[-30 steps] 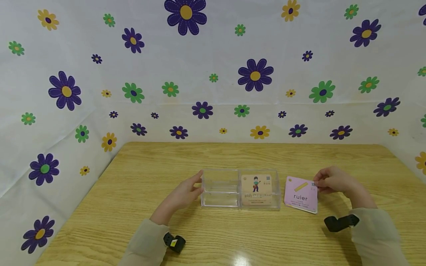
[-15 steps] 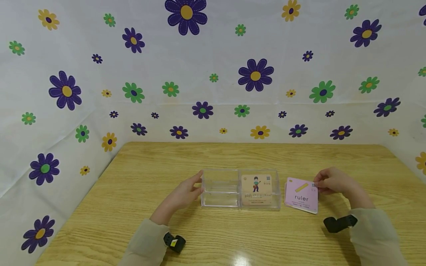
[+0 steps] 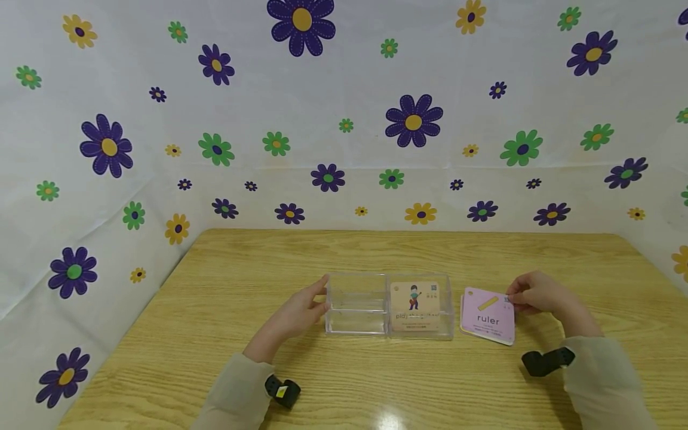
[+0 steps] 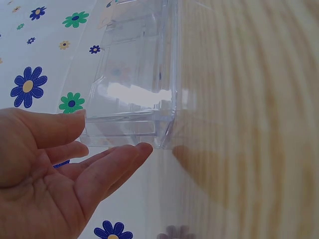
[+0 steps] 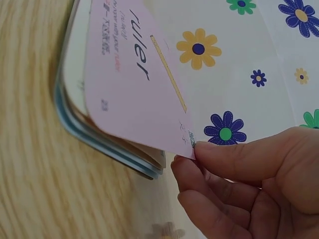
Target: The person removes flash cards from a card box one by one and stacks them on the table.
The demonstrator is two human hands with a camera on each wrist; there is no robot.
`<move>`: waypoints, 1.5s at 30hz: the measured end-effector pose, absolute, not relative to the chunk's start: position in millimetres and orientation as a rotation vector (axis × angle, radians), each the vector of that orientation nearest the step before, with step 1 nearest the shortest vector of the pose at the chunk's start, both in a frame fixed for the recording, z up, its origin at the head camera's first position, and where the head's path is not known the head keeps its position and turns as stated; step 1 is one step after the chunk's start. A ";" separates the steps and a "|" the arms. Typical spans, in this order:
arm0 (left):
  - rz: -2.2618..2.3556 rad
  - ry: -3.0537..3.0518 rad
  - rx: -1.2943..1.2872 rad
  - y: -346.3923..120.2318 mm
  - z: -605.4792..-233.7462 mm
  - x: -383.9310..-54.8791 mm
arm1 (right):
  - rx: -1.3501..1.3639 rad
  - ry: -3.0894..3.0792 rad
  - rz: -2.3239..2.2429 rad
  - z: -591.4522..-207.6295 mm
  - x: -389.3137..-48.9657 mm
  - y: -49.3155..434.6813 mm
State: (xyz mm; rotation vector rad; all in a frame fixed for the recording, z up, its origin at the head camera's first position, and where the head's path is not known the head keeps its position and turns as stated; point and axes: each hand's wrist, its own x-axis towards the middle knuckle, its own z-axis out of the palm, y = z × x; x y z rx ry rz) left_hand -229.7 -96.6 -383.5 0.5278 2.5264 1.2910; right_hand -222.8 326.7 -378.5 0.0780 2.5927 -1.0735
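A clear plastic box (image 3: 357,322) with two compartments sits mid-table. A beige card (image 3: 414,322) reading "play the guitar" lies in its right compartment; the left one shows bare plastic. My left hand (image 3: 297,312) rests its fingertips against the box's left end, fingers fairly straight, as the left wrist view also shows. Right of the box lies a stack of cards (image 5: 75,94). Between thumb and forefinger my right hand (image 3: 540,295) pinches the corner of the pink ruler card (image 3: 488,315) on top. In the right wrist view that corner is lifted off the cards beneath.
The wooden table (image 3: 365,382) carries the box and cards. A white flower-print cloth (image 3: 344,89) stands behind and at both sides. Black cameras are strapped to both wrists, such as the right wrist camera (image 3: 547,362).
The pink ruler card has shifted slightly right and down, baring more of the cards under its left edge. The right wrist has edged a little left. My left hand and the box stay put.
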 end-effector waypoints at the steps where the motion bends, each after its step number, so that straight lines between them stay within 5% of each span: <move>1: 1.291 2.527 0.529 -96.6 -383.7 -229.9 | 0.078 2.596 -1.070 -378.8 -222.8 326.4; 45: 1.267 2.539 0.543 -96.4 -384.0 -230.3 | 0.096 2.620 -0.984 -383.9 -223.7 323.8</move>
